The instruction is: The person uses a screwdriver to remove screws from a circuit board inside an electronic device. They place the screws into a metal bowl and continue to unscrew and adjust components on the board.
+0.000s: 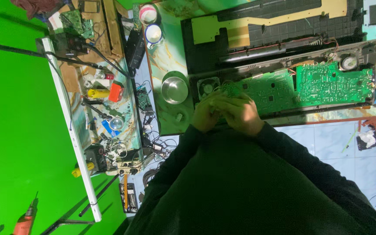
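1. Both hands are bunched together right at the near edge of the opened-up electronics chassis (283,72), dark sleeves (283,148) running back toward the camera.
2. The left hand (206,114) is curled in, fingers close together, pressed up against the other hand. Whatever it's pinching is too small and hidden to make out, so can't tell what it's clamped on.
3. The right hand (242,114) sits on top, fingers folded down and together, touching the left. Same deal, the grip itself is covered by the knuckles.
4. Poking out just above the fingertips is a small green circuit board (231,89), looks like it's held up between the two hands, though the exact contact is hidden.
5. Just beside that, to the left, there's a little cooling fan (208,87) set in the chassis frame.
6. Stretching off to the right inside the chassis is the big green main board (331,82), with a round speaker (349,62) at its far end.
7. A shiny metal bowl (174,90) sits on the marbled table (168,56) near the left hand, not touching it.
8. Further off there's a white mug with a blue rim (153,34), and a cluttered side bench (105,100) with a yellow tool and an orange box.
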